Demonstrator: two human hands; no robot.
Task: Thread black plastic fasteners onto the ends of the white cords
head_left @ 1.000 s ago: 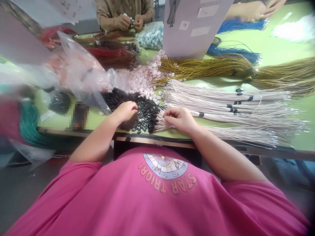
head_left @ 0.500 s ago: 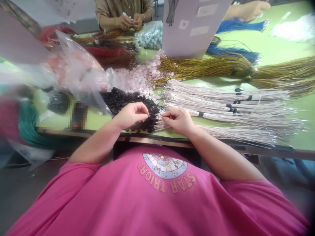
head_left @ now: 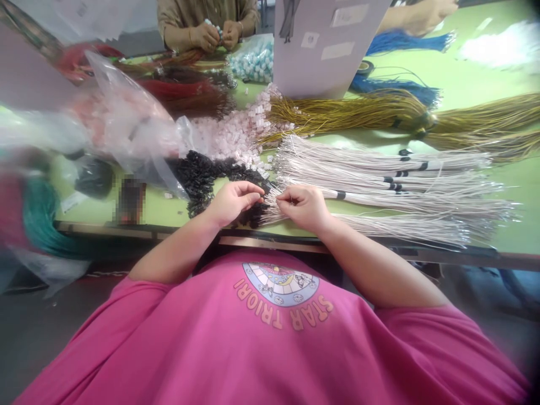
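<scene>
My left hand point(head_left: 237, 203) is closed in a pinch over the right side of a heap of small black connector housings point(head_left: 197, 175). What its fingertips hold, if anything, is too small to make out. Close by on the right, my right hand point(head_left: 307, 209) pinches a thin white wire at the tip end of the white wire bundles point(head_left: 367, 198). A small gap separates the fingertips of both hands. Black bands tie the white wires, which lie lengthwise across the table to the right.
Behind the black heap lie pale pink connector housings point(head_left: 230, 135) and a clear plastic bag point(head_left: 130, 121). Yellow wires point(head_left: 350, 109) stretch behind the white ones. A grey divider point(head_left: 314, 67) stands farther back. Across the table, a co-worker's hands point(head_left: 217, 36) hold small pieces.
My left hand has moved right, nearer to my right hand. Green tabletop now shows through a gap in the black heap. My right hand keeps its pinch by the wire ends.
</scene>
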